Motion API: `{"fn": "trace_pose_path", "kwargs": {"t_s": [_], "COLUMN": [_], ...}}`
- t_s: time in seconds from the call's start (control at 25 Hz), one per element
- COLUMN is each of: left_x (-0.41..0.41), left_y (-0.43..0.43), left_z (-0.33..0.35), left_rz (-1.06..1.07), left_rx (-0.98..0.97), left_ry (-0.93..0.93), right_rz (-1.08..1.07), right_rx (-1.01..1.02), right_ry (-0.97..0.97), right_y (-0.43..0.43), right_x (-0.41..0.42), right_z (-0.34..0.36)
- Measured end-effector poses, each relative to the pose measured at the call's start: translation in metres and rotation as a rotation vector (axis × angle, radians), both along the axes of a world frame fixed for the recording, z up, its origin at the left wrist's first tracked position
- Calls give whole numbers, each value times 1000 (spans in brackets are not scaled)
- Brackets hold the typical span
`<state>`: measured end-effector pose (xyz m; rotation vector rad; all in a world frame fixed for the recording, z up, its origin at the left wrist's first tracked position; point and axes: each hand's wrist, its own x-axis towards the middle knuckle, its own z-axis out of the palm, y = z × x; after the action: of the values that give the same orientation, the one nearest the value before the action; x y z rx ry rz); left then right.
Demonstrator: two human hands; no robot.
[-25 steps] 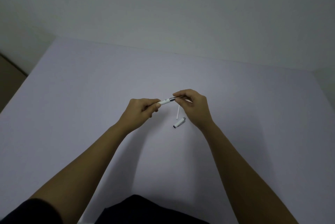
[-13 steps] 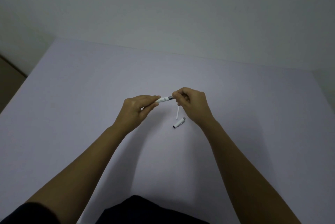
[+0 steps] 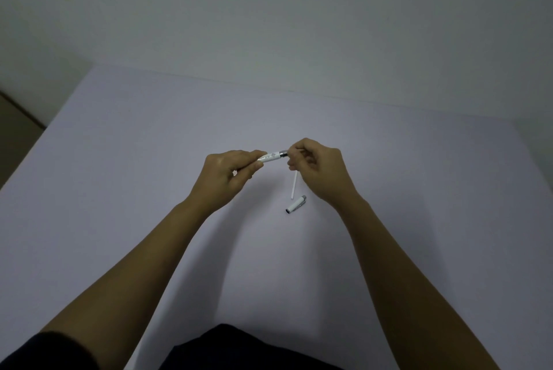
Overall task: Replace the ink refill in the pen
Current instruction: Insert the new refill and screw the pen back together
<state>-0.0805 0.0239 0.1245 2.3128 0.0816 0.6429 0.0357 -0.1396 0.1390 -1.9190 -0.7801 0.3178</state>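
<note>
Both hands up over the middle of the table, pen barrel held level between them. Left hand is curled round the barrel's left end, thumb and forefinger pinching it — white body sticks out to the right, ending in a dark metal collar. Right hand sits at that collar end, fingers bunched in a narrow pinch right at the tip; can't tell exactly what's between the fingertips, too small and shaded.

Below the right hand, a thin white refill lies on the tabletop, running near-vertical in the view, upper end tucked under the right-hand fingers' outline. Just beside its lower end, apart by a sliver, lies the cap piece — short white tube w/ grey end, tilted diagonal, dark open mouth facing lower left.

Room to move: plenty. The pale lilac surface is bare to the left of the left hand all the way to the left edge, which slants down toward the lower left corner. Far edge runs straight across against the wall, well beyond the hands. Right side also open, tho the right edge is out of view. Near side — bare stretch between the forearms, then dark clothing at the bottom. Both forearms angle in from the lower corners, above the surface; dark sleeve on the left arm.
</note>
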Motion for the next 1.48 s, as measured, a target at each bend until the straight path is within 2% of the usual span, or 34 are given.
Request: {"fn": "trace_pose_path", "kwargs": {"t_s": [0.12, 0.32, 0.48, 0.6, 0.76, 0.84, 1.04, 1.2, 1.36, 1.48], "left_x": [-3, -2, -2, -3, -1, -1, -4, -3, -3, -3], "left_y": [0, -2, -2, -2, -1, 0, 1, 1, -2, -2], "left_z": [1, -2, -4, -3, -2, 0, 1, 0, -4, -5], "left_rz": [-15, 18, 41, 10, 44, 50, 11, 5, -10, 2], "left_rx": [9, -10, -23, -37, -35, -32, -31, -11, -16, -35], "left_ry": [3, 28, 52, 40, 32, 36, 24, 38, 67, 40], "right_rz": [-33, -37, 20, -19, 50, 69, 1, 84, 95, 148], "right_rx": [-55, 32, -58, -127, -7, 21, -58, 35, -44, -19], "right_ry": [-27, 29, -29, -57, 33, 8, 21, -24, -40, -37], "right_y": [-1, 1, -3, -1, 1, 0, 1, -4, -6, -10], "right_x": [1, 1, 5, 7, -1, -1, 8, 7, 11, 12], "right_z": [0, 7, 8, 7, 5, 4, 6, 8, 7, 6]}}
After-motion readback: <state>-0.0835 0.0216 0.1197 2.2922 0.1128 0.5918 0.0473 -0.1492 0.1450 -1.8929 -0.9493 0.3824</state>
